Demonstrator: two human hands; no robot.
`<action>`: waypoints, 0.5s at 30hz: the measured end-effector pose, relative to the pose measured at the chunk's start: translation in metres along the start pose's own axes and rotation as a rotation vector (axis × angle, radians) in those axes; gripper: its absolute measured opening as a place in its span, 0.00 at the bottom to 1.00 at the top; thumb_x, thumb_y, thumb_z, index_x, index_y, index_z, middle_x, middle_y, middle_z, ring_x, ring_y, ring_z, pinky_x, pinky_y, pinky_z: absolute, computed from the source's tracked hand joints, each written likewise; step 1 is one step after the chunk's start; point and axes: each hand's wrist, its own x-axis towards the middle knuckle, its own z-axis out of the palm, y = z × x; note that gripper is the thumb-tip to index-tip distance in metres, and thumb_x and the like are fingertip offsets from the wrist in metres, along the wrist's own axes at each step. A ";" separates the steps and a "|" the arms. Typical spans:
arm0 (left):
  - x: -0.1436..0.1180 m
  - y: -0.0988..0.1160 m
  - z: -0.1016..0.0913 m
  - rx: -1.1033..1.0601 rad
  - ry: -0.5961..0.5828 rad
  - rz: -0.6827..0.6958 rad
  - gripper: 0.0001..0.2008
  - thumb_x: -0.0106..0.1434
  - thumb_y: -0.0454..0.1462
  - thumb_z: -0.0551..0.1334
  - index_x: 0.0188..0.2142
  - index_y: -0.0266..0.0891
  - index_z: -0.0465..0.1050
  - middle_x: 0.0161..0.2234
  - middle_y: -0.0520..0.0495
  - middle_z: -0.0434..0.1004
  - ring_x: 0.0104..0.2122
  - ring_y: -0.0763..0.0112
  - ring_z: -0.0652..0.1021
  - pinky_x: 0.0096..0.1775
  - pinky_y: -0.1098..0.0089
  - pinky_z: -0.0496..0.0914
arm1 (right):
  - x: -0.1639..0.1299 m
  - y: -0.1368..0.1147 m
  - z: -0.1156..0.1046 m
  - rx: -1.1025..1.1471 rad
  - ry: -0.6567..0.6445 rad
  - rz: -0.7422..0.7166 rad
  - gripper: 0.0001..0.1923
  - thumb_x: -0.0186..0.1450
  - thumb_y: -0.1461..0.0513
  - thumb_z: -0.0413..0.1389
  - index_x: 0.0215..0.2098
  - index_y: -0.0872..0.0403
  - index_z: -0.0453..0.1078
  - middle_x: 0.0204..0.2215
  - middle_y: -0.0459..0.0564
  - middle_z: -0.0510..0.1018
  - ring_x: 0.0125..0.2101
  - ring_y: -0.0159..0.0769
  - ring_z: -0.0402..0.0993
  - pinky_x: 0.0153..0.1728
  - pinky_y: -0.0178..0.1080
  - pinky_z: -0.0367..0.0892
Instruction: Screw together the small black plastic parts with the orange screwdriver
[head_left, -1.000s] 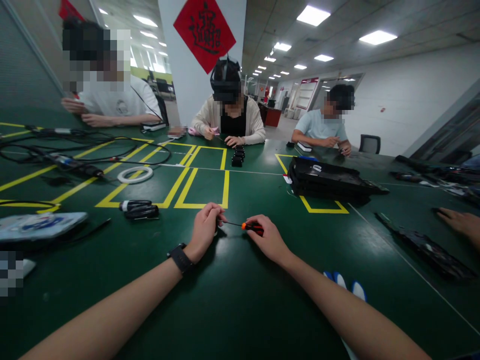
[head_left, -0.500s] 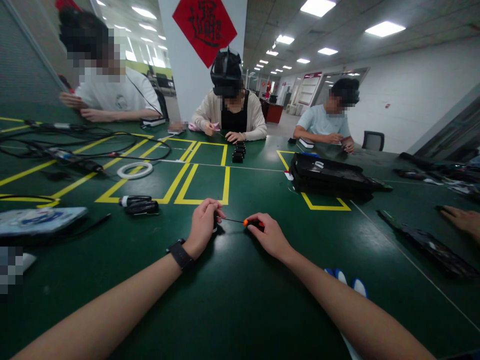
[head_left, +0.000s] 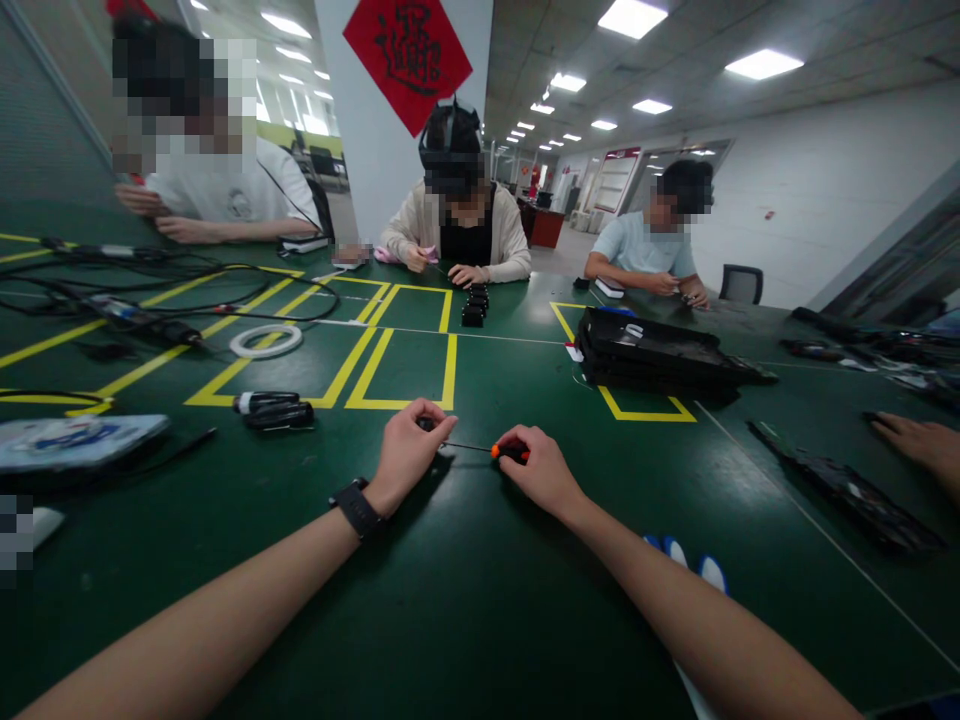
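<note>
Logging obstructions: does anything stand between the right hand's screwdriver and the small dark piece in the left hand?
Nothing visible does. From the orange-and-black screwdriver in the right hand, the shaft runs unobstructed to the left hand, which hides its tip and partly covers the small dark piece, so contact cannot be told.

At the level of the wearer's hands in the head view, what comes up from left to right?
Light-blue flat object, black-and-white cylindrical pieces, black wristwatch, left hand, thin-shafted orange-and-black screwdriver, right hand, long dark part.
</note>
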 end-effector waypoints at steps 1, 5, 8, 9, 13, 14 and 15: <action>0.000 0.000 0.000 0.002 0.002 0.010 0.11 0.51 0.44 0.61 0.25 0.38 0.68 0.21 0.52 0.71 0.23 0.73 0.70 0.28 0.73 0.62 | 0.000 0.000 0.000 -0.033 0.004 -0.003 0.06 0.56 0.65 0.55 0.34 0.53 0.68 0.31 0.48 0.71 0.35 0.35 0.66 0.36 0.39 0.62; -0.001 0.002 0.001 -0.022 0.002 -0.002 0.11 0.53 0.44 0.60 0.25 0.38 0.67 0.20 0.54 0.69 0.21 0.74 0.70 0.27 0.73 0.62 | -0.002 -0.005 -0.002 -0.171 -0.008 -0.027 0.06 0.55 0.64 0.55 0.33 0.53 0.67 0.31 0.48 0.70 0.32 0.34 0.65 0.31 0.36 0.60; -0.003 0.002 0.002 -0.052 -0.028 -0.024 0.11 0.54 0.45 0.59 0.25 0.38 0.66 0.19 0.55 0.67 0.20 0.75 0.68 0.26 0.73 0.61 | -0.005 -0.008 -0.002 -0.217 -0.047 -0.018 0.08 0.55 0.63 0.56 0.34 0.52 0.66 0.30 0.46 0.69 0.28 0.32 0.64 0.27 0.34 0.57; -0.003 0.002 0.003 -0.062 -0.033 -0.026 0.11 0.55 0.44 0.58 0.26 0.38 0.66 0.19 0.55 0.67 0.19 0.75 0.68 0.25 0.73 0.61 | -0.006 -0.009 -0.002 -0.226 -0.061 -0.016 0.08 0.55 0.63 0.56 0.35 0.52 0.66 0.29 0.46 0.69 0.27 0.32 0.64 0.26 0.34 0.56; -0.004 0.003 0.003 -0.142 -0.028 -0.028 0.09 0.56 0.43 0.57 0.31 0.39 0.65 0.24 0.54 0.68 0.21 0.76 0.68 0.26 0.74 0.63 | -0.009 -0.012 0.000 -0.250 -0.100 -0.032 0.07 0.55 0.61 0.56 0.33 0.52 0.66 0.28 0.46 0.70 0.26 0.32 0.64 0.26 0.35 0.56; -0.005 0.005 0.003 -0.171 -0.026 -0.034 0.09 0.57 0.42 0.57 0.33 0.39 0.65 0.25 0.53 0.68 0.22 0.76 0.68 0.26 0.74 0.63 | -0.009 -0.014 0.001 -0.250 -0.093 -0.037 0.07 0.55 0.61 0.56 0.33 0.52 0.66 0.28 0.47 0.70 0.26 0.33 0.64 0.26 0.35 0.56; -0.005 0.006 0.003 -0.204 -0.027 -0.041 0.09 0.57 0.41 0.56 0.35 0.39 0.65 0.26 0.53 0.69 0.22 0.77 0.69 0.26 0.74 0.63 | -0.010 -0.018 0.001 -0.249 -0.072 -0.048 0.08 0.56 0.60 0.55 0.34 0.52 0.66 0.29 0.48 0.70 0.27 0.34 0.64 0.28 0.36 0.57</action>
